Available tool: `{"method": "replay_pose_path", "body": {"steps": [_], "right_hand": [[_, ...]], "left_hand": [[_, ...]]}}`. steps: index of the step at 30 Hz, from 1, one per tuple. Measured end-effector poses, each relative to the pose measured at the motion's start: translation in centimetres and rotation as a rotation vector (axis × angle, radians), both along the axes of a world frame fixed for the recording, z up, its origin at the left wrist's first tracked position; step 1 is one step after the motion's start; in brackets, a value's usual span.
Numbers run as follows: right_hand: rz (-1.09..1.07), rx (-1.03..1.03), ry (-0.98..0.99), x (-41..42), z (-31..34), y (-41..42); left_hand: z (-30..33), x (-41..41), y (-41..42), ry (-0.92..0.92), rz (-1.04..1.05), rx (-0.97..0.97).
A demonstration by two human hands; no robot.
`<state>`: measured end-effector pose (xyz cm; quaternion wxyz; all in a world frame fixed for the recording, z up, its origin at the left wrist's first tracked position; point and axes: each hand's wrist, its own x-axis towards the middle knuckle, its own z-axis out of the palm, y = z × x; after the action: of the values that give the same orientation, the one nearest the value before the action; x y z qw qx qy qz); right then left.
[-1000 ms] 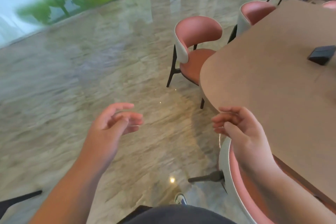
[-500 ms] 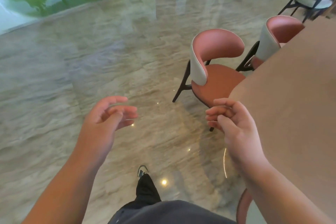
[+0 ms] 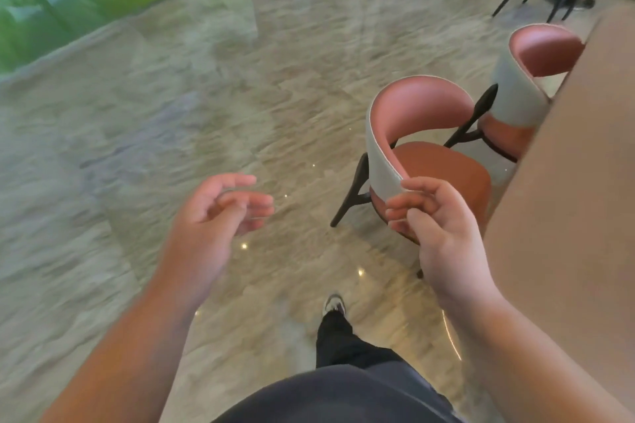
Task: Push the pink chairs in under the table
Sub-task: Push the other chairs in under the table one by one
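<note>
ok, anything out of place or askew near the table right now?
Yes: the nearer pink chair with the grey curved back stands pulled out from the tan table, seat mostly exposed. The farther pink chair sits closer in. No spills or damage visible.

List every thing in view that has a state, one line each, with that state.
Left hand: fingers loosely curled, holding nothing, over the floor.
Right hand: fingers loosely curled, holding nothing, in front of the near chair's backrest; contact unclear.
Near pink chair: upright, seat mostly out from the table.
Far pink chair: upright, seat partly under the table edge.
</note>
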<state>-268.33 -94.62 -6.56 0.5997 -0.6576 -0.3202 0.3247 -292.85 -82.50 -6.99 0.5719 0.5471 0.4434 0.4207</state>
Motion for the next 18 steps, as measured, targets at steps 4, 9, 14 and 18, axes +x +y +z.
{"method": "replay_pose_path", "body": {"steps": [4, 9, 14, 18], "right_hand": [[-0.075, 0.014, -0.012, 4.1, -1.1, 7.7], [-0.121, -0.003, 0.002, 10.4, -1.5, 18.9], [-0.165, 0.016, 0.043, 15.8, 0.8, 29.4], [-0.168, 0.005, 0.039, 18.3, 1.3, 35.9]], "left_hand": [[-0.2, 4.7, 9.2, 0.006, -0.057, 0.025], [0.7, 11.6, 21.3, 0.037, -0.104, 0.048], [2.8, 18.0, 31.5, 0.002, -0.137, 0.045], [2.6, 21.6, 38.6, 0.018, -0.161, 0.063]]}}
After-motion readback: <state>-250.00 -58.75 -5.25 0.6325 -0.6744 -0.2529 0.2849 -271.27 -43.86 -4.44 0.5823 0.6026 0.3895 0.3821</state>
